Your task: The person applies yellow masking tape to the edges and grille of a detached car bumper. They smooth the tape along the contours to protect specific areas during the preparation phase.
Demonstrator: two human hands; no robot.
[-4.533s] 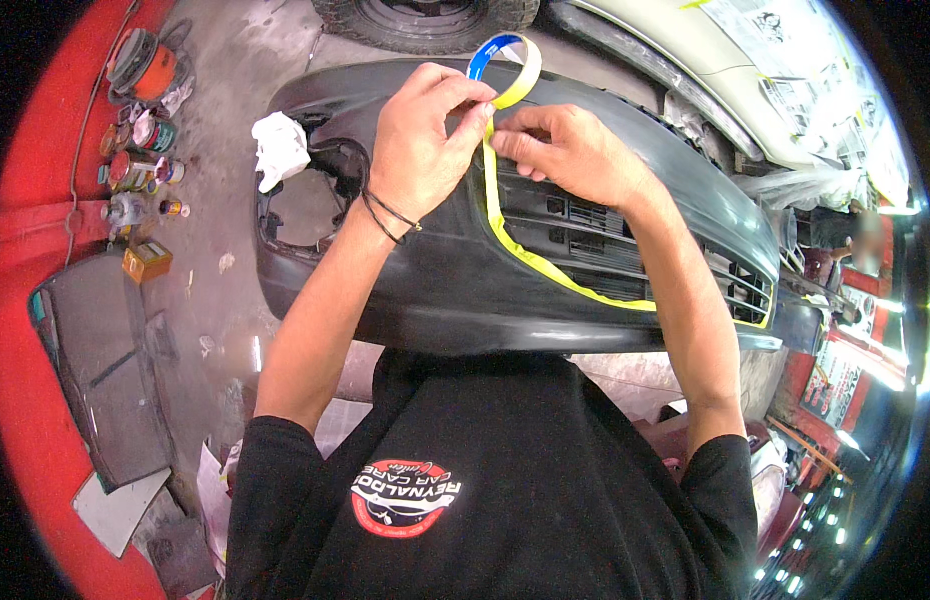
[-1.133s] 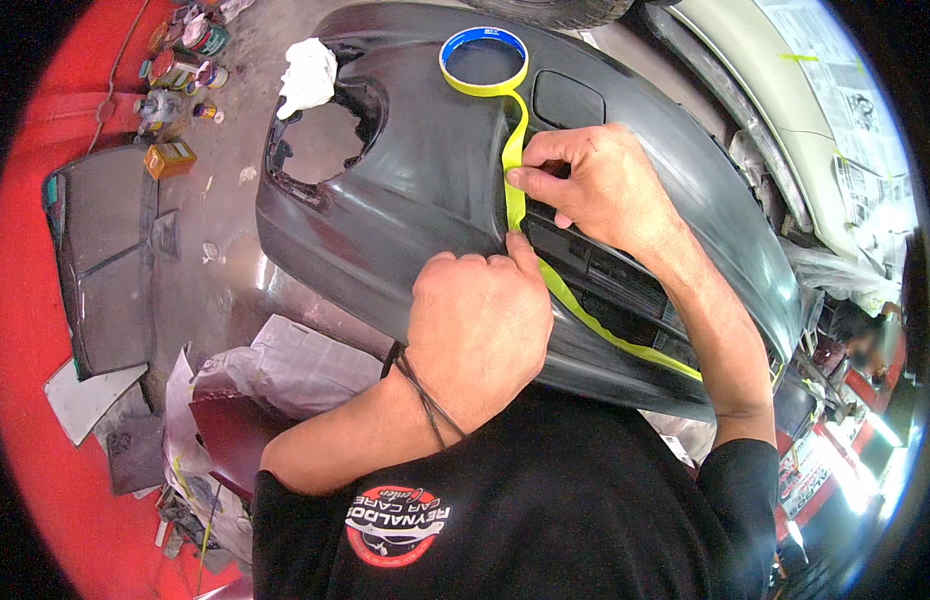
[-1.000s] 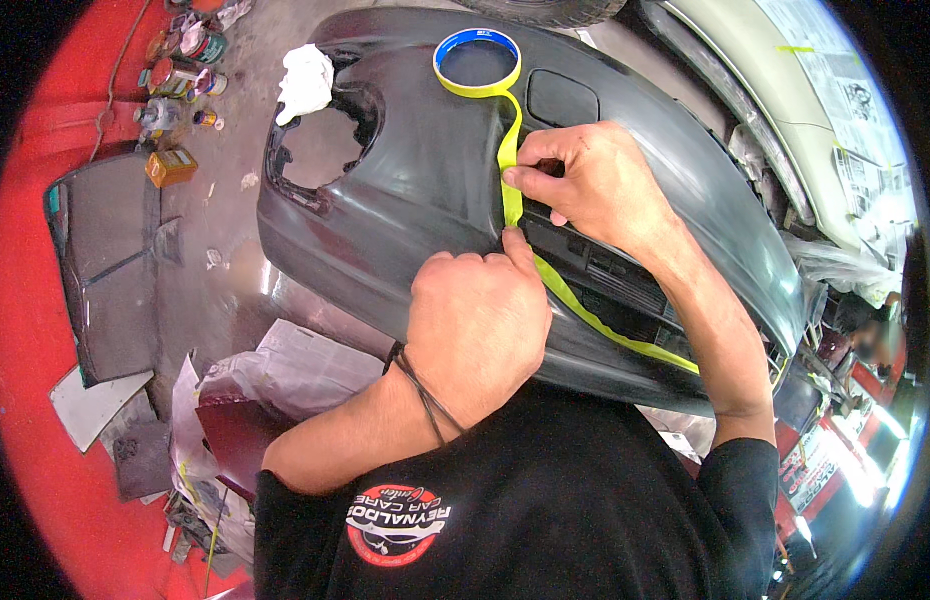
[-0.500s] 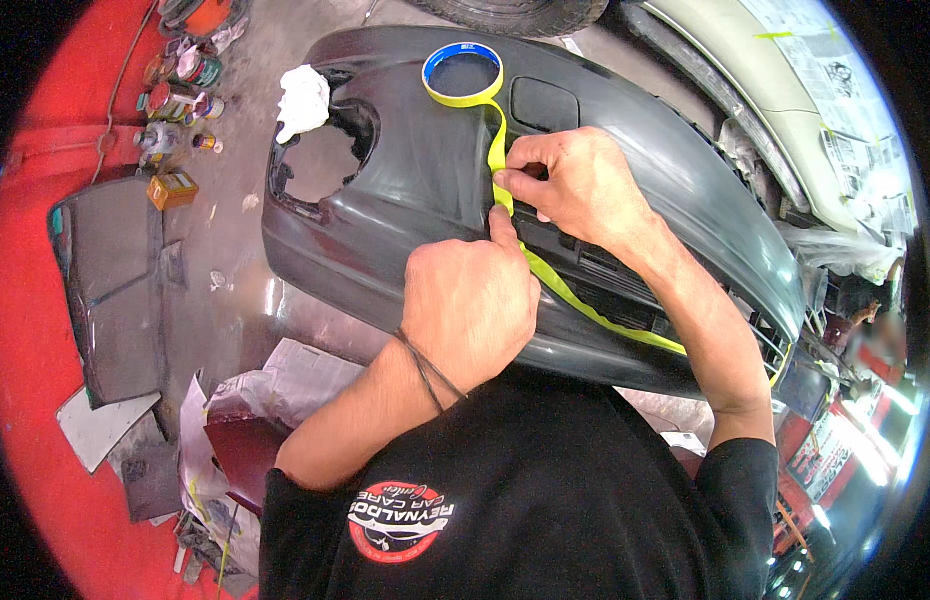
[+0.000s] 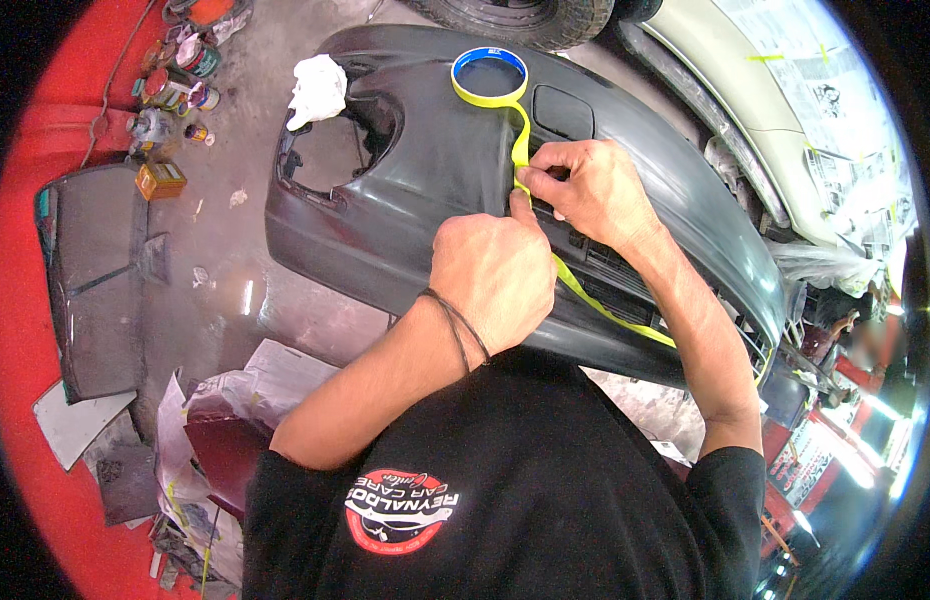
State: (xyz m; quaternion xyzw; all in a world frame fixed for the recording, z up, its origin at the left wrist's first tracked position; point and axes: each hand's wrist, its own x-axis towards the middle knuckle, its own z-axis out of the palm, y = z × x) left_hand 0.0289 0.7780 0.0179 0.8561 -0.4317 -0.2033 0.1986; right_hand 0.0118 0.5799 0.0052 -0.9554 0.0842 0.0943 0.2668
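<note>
Yellow masking tape (image 5: 585,290) runs along the dark grey car bumper (image 5: 425,190) in front of me, from the roll (image 5: 490,78) lying flat on the bumper's upper face down past my hands and on toward the right end of the grille. The roll shows a blue inner core and sits well beyond my fingers, joined to them by a free strip of tape.

My left hand (image 5: 493,275) is curled, knuckles up, its thumb stretched forward and pressed on the tape at the bumper's edge. A thin dark band circles that wrist. My right hand (image 5: 595,190) sits just beyond it, fingers bunched together and pinching the strip where it comes off the roll; the two hands nearly touch at the thumb.

A crumpled white rag (image 5: 317,88) rests on the bumper's left part, beside a large opening in the panel. On the concrete floor (image 5: 215,250) to my left stand small paint tins (image 5: 170,85) and a dark flat panel (image 5: 90,270). Crumpled masking paper (image 5: 245,385) lies near my left elbow. A car covered with masking paper (image 5: 815,120) stands to the right, with a tyre (image 5: 525,15) beyond the bumper.
</note>
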